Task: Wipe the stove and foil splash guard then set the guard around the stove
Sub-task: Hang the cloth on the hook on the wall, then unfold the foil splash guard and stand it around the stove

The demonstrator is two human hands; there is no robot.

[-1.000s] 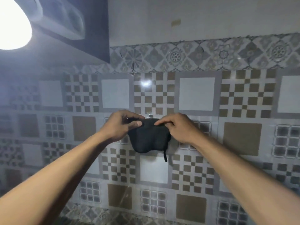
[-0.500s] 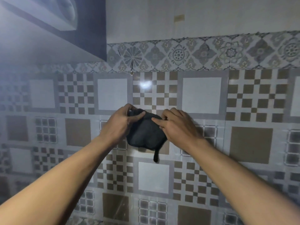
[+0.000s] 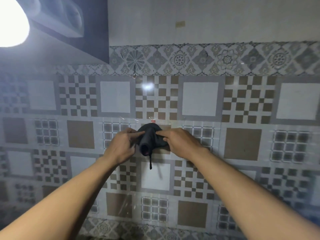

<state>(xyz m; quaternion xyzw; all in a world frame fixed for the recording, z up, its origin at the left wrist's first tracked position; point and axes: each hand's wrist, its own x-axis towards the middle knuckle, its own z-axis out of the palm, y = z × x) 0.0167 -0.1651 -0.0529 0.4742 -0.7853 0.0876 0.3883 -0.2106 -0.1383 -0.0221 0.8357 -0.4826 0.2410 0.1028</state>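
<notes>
Matt dark cloth (image 3: pixel 152 139), glossy patterned wall tiles (image 3: pixel 242 104)

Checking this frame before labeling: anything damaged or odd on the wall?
Yes. The patterned border tile shows dark cracks near its left end, beside the flower motif. A clear film over the lower tiles looks wrinkled. Both hands, left hand and right hand, hold a dark cloth at a small wall hook.

A: How many hands were in view?
B: Two: left hand (image 3: pixel 121 146), right hand (image 3: pixel 181 144).
A: Cloths?
B: One dark cloth (image 3: pixel 150 139). One lamp (image 3: pixel 12 23) was lit.
</notes>
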